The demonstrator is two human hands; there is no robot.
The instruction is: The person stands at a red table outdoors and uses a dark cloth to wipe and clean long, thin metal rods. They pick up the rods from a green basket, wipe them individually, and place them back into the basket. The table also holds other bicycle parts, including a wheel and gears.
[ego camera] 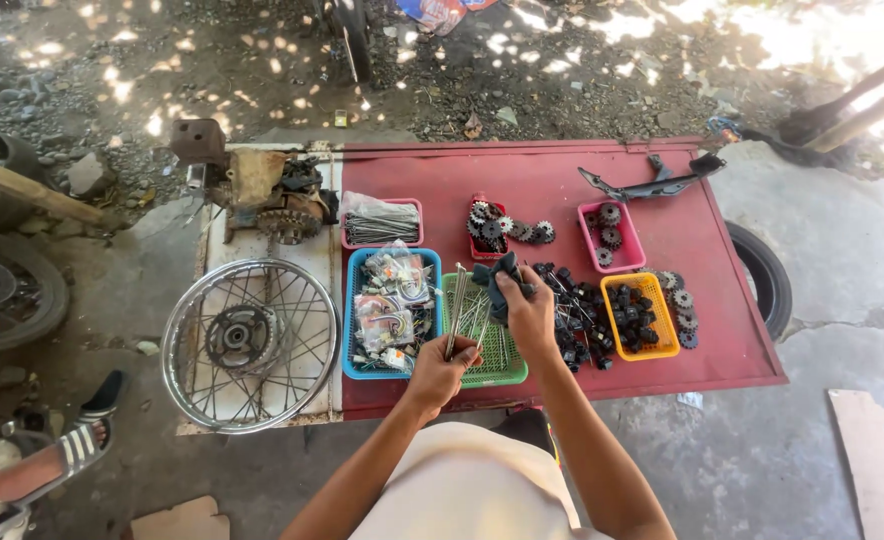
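Wiping a bundle of spokes (459,312) gripped in closed left hand (442,370) with dark rag (500,275) clutched in right hand (529,312) over green basket (502,362) at the red table's (562,180) near edge; probably more spokes left inside.

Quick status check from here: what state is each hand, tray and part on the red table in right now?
left hand: closed on a bundle of spokes
right hand: gripping a dark cloth
green basket: under both hands, holds spokes
blue basket: full of bagged small parts
yellow basket: filled with black parts
pink tray: holds a few gears
spoked wheel: lying flat, no tyre
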